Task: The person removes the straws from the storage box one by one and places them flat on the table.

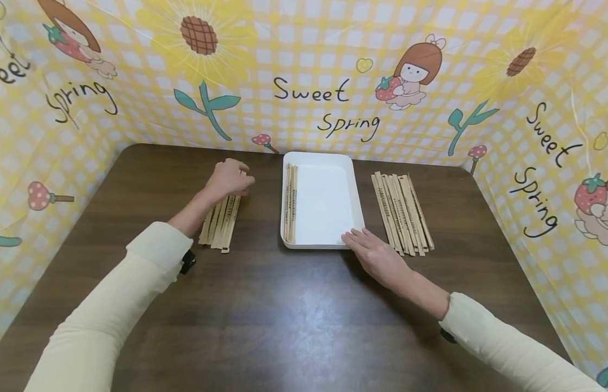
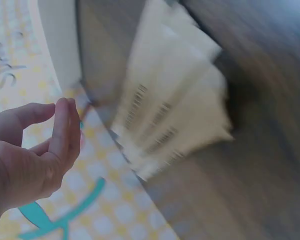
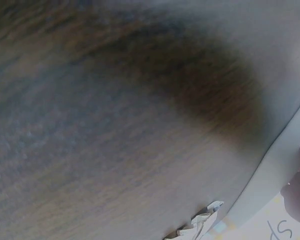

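In the head view, the left hand (image 1: 230, 177) hovers over the far end of the left pile of slim brown paper packets (image 1: 220, 226), partly hiding it. The left wrist view shows the left hand (image 2: 40, 145) beside the packets (image 2: 170, 85), its fingers loosely bent and thumb apart, holding nothing. A white rectangular tray (image 1: 328, 201) stands in the middle with a few packets (image 1: 291, 204) lined along its left wall. With extended fingers, the right hand (image 1: 377, 258) rests on the tray's near right corner. Only a dark edge of the right hand (image 3: 297, 195) shows in the right wrist view.
Right of the tray lies another pile of paper packets (image 1: 402, 215), fanned side by side. A brown wooden table (image 1: 284, 321) carries everything. A yellow checked cloth (image 1: 304, 60) with printed flowers stands around its back and sides.
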`<state>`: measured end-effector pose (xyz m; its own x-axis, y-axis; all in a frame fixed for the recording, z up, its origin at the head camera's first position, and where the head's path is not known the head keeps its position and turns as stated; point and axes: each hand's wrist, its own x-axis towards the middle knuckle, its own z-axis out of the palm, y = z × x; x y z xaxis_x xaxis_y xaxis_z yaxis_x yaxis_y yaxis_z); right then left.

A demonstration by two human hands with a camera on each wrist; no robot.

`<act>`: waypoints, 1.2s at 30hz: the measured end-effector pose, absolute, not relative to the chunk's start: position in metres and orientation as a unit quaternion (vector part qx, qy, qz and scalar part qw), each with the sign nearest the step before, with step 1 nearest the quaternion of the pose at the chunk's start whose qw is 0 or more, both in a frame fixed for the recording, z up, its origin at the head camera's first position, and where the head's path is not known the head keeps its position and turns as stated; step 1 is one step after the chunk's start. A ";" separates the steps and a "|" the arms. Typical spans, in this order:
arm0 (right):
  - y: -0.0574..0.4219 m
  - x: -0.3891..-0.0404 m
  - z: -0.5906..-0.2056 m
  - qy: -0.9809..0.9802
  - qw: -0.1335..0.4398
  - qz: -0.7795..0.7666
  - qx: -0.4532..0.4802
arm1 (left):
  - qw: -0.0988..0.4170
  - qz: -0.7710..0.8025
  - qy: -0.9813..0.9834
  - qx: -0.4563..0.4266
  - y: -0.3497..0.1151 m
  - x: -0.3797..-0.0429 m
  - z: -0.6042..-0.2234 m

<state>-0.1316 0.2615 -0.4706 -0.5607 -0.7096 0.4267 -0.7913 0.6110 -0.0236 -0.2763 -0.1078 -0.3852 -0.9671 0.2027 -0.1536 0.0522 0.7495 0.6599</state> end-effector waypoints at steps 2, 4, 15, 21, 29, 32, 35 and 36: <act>0.262 -0.132 -0.471 -0.877 0.191 0.107 0.427 | 0.111 0.356 0.925 0.074 -0.094 -0.275 -0.380; 0.263 -0.131 -0.471 -0.878 0.192 0.107 0.425 | 0.113 0.370 0.919 0.074 -0.081 -0.275 -0.377; 0.263 -0.133 -0.473 -0.874 0.199 0.108 0.430 | 0.094 0.329 0.934 0.104 -0.025 -0.282 -0.386; 0.263 -0.134 -0.472 -0.872 0.204 0.108 0.432 | 0.095 0.287 0.948 0.099 -0.004 -0.286 -0.393; 0.263 -0.134 -0.473 -0.873 0.199 0.104 0.433 | 0.125 0.257 0.955 0.079 0.012 -0.286 -0.396; 0.262 -0.134 -0.472 -0.874 0.195 0.106 0.433 | 0.136 0.251 0.956 0.070 0.015 -0.288 -0.397; 0.262 -0.134 -0.472 -0.874 0.192 0.106 0.433 | 0.144 0.247 0.956 0.064 0.016 -0.290 -0.398; 0.263 -0.133 -0.472 -0.875 0.191 0.106 0.432 | 0.146 0.247 0.956 0.062 0.017 -0.290 -0.398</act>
<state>-0.1334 0.2627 -0.4721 -0.5535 -0.7158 0.4257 -0.7965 0.6043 -0.0194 -0.2903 0.0166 -0.3979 -0.9499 0.1900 -0.2481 0.0461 0.8705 0.4900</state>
